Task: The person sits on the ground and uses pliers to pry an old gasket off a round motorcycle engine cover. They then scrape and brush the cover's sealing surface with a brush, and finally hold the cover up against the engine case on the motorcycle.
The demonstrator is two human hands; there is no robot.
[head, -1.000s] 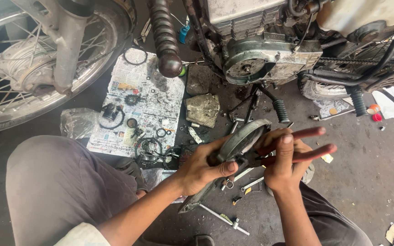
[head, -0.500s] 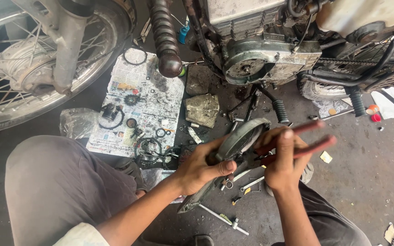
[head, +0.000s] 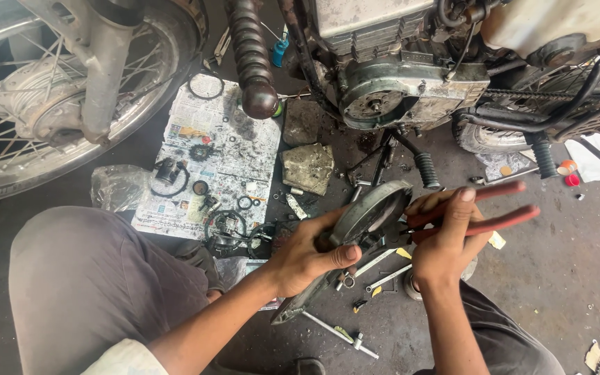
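On the left we've got the newspaper (head: 210, 163) with small parts spread over it by the front wheel (head: 57, 111) — nothing there has moved. Our left hand (head: 307, 258) is still clamped around the round metal cover (head: 373, 208), held tilted above the floor between our knees. Our right hand (head: 446, 239) grips the red-handled pliers (head: 477, 212) closed — the handles now angle a bit lower than a second ago.

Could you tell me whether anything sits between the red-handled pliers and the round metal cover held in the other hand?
Nothing visible does. The left hand grips the round metal cover, and the right hand holds the red-handled pliers with their nose right at the cover's edge; the exact contact point is hidden.
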